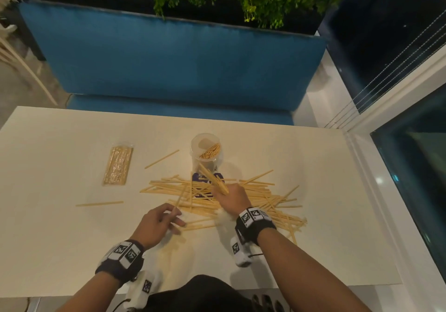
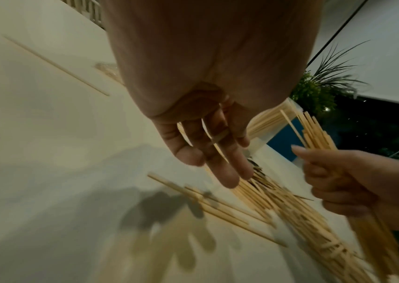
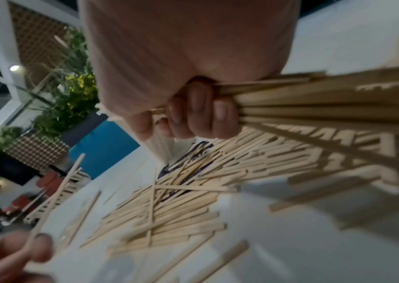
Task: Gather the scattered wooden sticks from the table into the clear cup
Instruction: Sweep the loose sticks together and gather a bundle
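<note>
A clear cup (image 1: 194, 151) stands upright mid-table with several wooden sticks in it. In front of it lies a wide pile of loose sticks (image 1: 255, 194). My right hand (image 1: 233, 197) grips a bundle of sticks (image 1: 212, 178) above the pile, tilted toward the cup; the right wrist view shows its fingers (image 3: 198, 114) curled round the bundle (image 3: 314, 103). My left hand (image 1: 164, 218) hovers at the pile's near left edge and pinches one thin stick (image 1: 179, 199), which crosses its fingers (image 2: 208, 153) in the left wrist view.
A wrapped flat packet of sticks (image 1: 118, 165) lies at the left. Single sticks lie apart at the left (image 1: 99, 203) and near the cup (image 1: 161, 159). A blue-and-white packet (image 1: 200, 178) sits under the pile. A blue bench (image 1: 181, 58) stands beyond the table's far edge.
</note>
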`<state>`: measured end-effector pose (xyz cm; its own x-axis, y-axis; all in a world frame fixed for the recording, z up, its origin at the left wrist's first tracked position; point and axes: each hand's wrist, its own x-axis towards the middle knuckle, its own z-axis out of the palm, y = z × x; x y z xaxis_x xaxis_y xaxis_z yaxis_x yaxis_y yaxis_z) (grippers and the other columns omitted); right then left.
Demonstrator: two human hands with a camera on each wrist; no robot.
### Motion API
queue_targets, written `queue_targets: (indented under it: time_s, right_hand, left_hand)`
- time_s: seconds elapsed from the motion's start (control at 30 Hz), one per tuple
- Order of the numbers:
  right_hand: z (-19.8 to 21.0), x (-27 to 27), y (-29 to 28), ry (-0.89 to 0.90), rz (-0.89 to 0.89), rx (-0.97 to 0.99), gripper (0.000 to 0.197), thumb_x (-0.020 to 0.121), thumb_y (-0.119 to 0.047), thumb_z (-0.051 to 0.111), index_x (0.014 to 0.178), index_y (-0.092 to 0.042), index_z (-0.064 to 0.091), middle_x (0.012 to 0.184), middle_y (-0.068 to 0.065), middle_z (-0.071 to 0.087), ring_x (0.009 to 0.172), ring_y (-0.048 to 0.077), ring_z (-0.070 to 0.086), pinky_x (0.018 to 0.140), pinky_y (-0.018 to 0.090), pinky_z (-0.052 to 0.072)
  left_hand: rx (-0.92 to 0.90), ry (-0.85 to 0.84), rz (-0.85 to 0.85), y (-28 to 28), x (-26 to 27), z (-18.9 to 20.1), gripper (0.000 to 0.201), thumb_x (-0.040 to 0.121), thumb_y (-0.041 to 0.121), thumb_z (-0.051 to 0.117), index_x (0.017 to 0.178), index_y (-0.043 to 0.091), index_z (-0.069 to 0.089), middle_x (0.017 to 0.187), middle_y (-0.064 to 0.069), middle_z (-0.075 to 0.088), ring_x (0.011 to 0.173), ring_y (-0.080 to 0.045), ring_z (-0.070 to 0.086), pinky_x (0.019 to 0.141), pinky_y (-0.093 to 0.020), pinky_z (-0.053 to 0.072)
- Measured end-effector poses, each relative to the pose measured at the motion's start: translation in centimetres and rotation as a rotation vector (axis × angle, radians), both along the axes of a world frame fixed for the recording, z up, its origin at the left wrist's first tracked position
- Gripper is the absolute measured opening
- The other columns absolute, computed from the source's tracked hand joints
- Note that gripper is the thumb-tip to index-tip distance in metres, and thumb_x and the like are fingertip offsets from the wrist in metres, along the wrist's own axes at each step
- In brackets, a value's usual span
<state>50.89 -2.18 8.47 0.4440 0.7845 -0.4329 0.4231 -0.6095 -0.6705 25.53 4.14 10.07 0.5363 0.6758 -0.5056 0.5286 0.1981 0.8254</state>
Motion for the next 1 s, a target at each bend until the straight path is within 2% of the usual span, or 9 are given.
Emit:
queue_targets:
  time_s: [0.07,0.17,0.33,0.4,0.5,0.7,0.83,0.93,1.0]
  right_hand:
    - [0.4,-1.3,0.0,0.091,-0.001,0.062,0.057,0.087,-0.065,0.069,0.067,-0.011,0.070,0.056,0.000,0.058,0.050,0.011,0.052,0.053,0.025,0.043]
    - [0.4,-3.1,0.1,0.072,0.120,0.146,0.059,0.087,-0.067,0.065,0.078,-0.009,0.072,0.068,0.007,0.070,0.063,0.017,0.065,0.063,0.033,0.050]
    - [0.0,-4.2,0.4,-0.011,0.268,0.152,0.044,0.099,-0.055,0.053,0.082,-0.016,0.066,0.074,0.002,0.065,0.070,0.022,0.062,0.070,0.042,0.051]
    - [0.1,-3.7,0.1,-0.066,0.334,0.121,0.043,0.103,-0.055,0.048,0.097,-0.017,0.068,0.088,0.004,0.069,0.081,0.024,0.063,0.076,0.042,0.052]
    - [0.3,-2.6,-0.1,-0.219,0.482,-0.037,0.051,0.105,-0.056,0.043,0.121,-0.012,0.063,0.113,0.012,0.070,0.101,0.031,0.065,0.086,0.046,0.055]
    - [1.3,-2.1,-0.3,-0.371,0.720,-0.204,0.055,0.105,-0.056,0.041,0.119,-0.006,0.057,0.112,0.017,0.069,0.100,0.036,0.065,0.086,0.049,0.055]
    - [2.3,-3.1,0.5,-0.432,0.767,-0.172,0.054,0.103,-0.058,0.045,0.113,-0.007,0.061,0.103,0.016,0.069,0.090,0.034,0.065,0.081,0.047,0.056]
    - [3.0,-3.6,1.1,-0.524,0.764,-0.155,0.051,0.100,-0.058,0.053,0.101,-0.009,0.067,0.095,0.011,0.069,0.082,0.029,0.063,0.074,0.040,0.054]
    - [3.4,-3.7,1.4,-0.596,0.766,-0.160,0.042,0.098,-0.051,0.060,0.098,-0.009,0.069,0.094,0.010,0.068,0.084,0.027,0.065,0.075,0.040,0.054]
  left_hand:
    - [-0.077,-0.064,-0.004,-0.5,1.5,0.2,0.025,0.103,0.030,0.053,0.102,0.008,0.065,0.092,-0.008,0.080,0.081,-0.031,0.077,0.066,-0.036,0.052]
    - [-0.139,-0.119,-0.059,-1.4,3.8,0.2,0.023,0.101,0.024,0.059,0.102,0.005,0.072,0.094,-0.013,0.079,0.088,-0.031,0.076,0.073,-0.044,0.060]
    - [-0.118,-0.030,-0.187,-1.7,4.6,-1.1,0.019,0.101,0.026,0.059,0.110,0.019,0.074,0.099,0.001,0.079,0.092,-0.017,0.076,0.074,-0.036,0.060]
    - [-0.099,0.051,-0.183,-1.0,3.7,-2.0,0.018,0.101,0.024,0.057,0.113,0.022,0.071,0.098,0.004,0.079,0.091,-0.016,0.076,0.074,-0.034,0.059]
    - [-0.083,0.120,0.001,0.6,2.1,-2.8,0.024,0.105,0.012,0.046,0.108,0.016,0.069,0.096,-0.003,0.079,0.090,-0.029,0.075,0.073,-0.041,0.060]
    - [-0.153,-0.043,0.504,3.3,3.0,-1.3,0.039,0.109,0.030,0.033,0.116,0.003,0.061,0.109,-0.021,0.070,0.100,-0.036,0.067,0.091,-0.055,0.056]
    - [-0.314,-0.021,0.462,2.6,5.8,-0.3,0.052,0.109,0.043,0.029,0.107,0.004,0.063,0.108,-0.019,0.071,0.101,-0.037,0.068,0.095,-0.049,0.055]
    - [-0.340,-0.015,0.501,1.5,7.4,0.1,0.052,0.109,0.039,0.030,0.105,0.001,0.065,0.103,-0.018,0.073,0.087,-0.030,0.070,0.087,-0.040,0.058]
    - [-0.376,-0.026,0.474,0.9,8.1,0.0,0.052,0.109,0.037,0.031,0.109,-0.001,0.066,0.103,-0.022,0.073,0.091,-0.036,0.072,0.091,-0.044,0.058]
